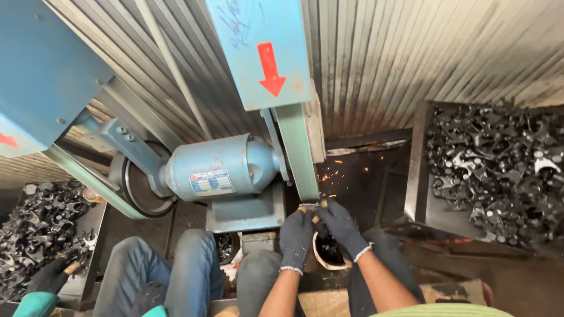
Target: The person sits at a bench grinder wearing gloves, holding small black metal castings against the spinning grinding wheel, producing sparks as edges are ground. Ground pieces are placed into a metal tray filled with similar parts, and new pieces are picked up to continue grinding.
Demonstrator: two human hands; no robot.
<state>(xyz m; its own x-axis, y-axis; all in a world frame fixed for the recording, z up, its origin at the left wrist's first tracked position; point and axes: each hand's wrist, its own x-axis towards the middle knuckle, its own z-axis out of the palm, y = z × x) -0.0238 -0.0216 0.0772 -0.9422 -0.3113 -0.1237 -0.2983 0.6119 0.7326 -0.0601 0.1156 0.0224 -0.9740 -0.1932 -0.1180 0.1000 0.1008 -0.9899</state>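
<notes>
Fingers of both dark knit-gloved hands pinch a small metal part against the grey-green sanding belt, orange sparks scattering beside it. Left hand and right hand touch. Right of them, a black steel bin holds jagged, shiny dark castings; a smooth blue cylindrical motor sits left.

I can't make out the small metal part my gloved hands press against the green belt; my fingers hide it. The belt's top hides behind the blue cover.
</notes>
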